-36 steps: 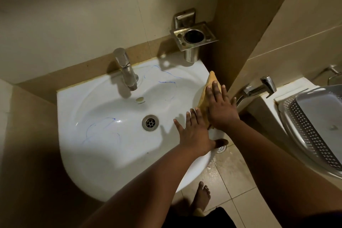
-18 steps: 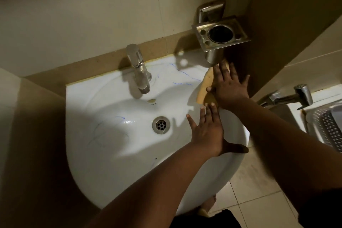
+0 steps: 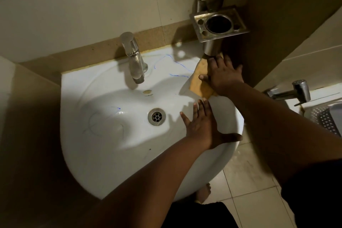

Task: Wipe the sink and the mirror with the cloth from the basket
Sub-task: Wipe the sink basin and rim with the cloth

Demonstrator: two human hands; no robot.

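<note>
sink-wiping step: right hand (image 3: 223, 76) presses the yellow cloth (image 3: 199, 81) flat-fingered on the sink (image 3: 111, 144) rim, left hand (image 3: 200, 126) braces open-palmed (blue marks (image 3: 177, 64) probably next)

The sink (image 3: 103, 153) is set against the back wall (image 3: 74, 5), with a side wall on its left. The tap (image 3: 134, 59) is mounted on the sink's back rim, behind the drain (image 3: 156, 117), which lies in the middle of the basin. A cup holder (image 3: 219, 24) is fixed to the wall above the sink's back right corner. Just below it, the cloth (image 3: 200, 81) is spread on the sink's right rim, under the right hand (image 3: 223, 76). The left hand (image 3: 201, 126) is laid flat on the rim nearer the front, just before the cloth. A second tap (image 3: 290, 92) and a basket (image 3: 325, 118) are found to the right of the sink, well apart from it. The floor (image 3: 249, 181) lies below the sink's front right edge.
</note>
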